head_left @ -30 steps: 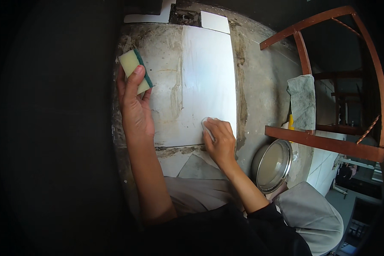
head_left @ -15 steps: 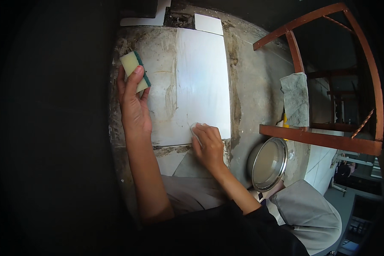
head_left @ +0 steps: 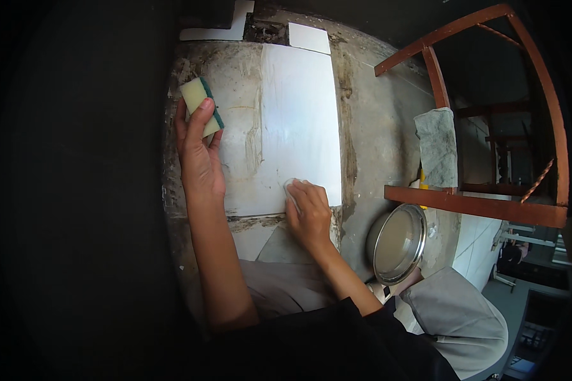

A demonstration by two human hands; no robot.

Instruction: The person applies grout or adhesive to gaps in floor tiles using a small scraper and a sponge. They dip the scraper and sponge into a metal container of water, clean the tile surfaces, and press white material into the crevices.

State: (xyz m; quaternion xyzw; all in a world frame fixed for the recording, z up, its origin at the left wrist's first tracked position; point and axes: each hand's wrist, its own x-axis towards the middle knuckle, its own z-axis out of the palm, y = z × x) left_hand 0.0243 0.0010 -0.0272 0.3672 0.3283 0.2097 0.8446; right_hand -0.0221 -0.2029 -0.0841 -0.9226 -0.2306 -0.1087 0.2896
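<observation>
My left hand (head_left: 200, 149) is closed round a yellow sponge (head_left: 200, 109) with a green scouring side, held over the dirty left part of the tiled surface. Low on the large white tile (head_left: 302, 120), my right hand (head_left: 309, 213) presses down with its fingers bent together. A whitish edge of something thin shows at its fingertips; its kind is hidden. The right strip of the tile is bright and white, while the left part (head_left: 235, 127) carries grey and brown smears.
A metal bowl of cloudy water (head_left: 397, 244) stands at the right by my grey-clothed leg (head_left: 457, 317). Beyond it is a reddish-brown metal frame (head_left: 476, 202) with a grey cloth (head_left: 436, 146) hanging on it. Smaller white tile pieces (head_left: 309, 38) lie at the far end.
My right hand has barely shifted on the tile. My left hand keeps the sponge in about the same place. The whole view has moved very slightly.
</observation>
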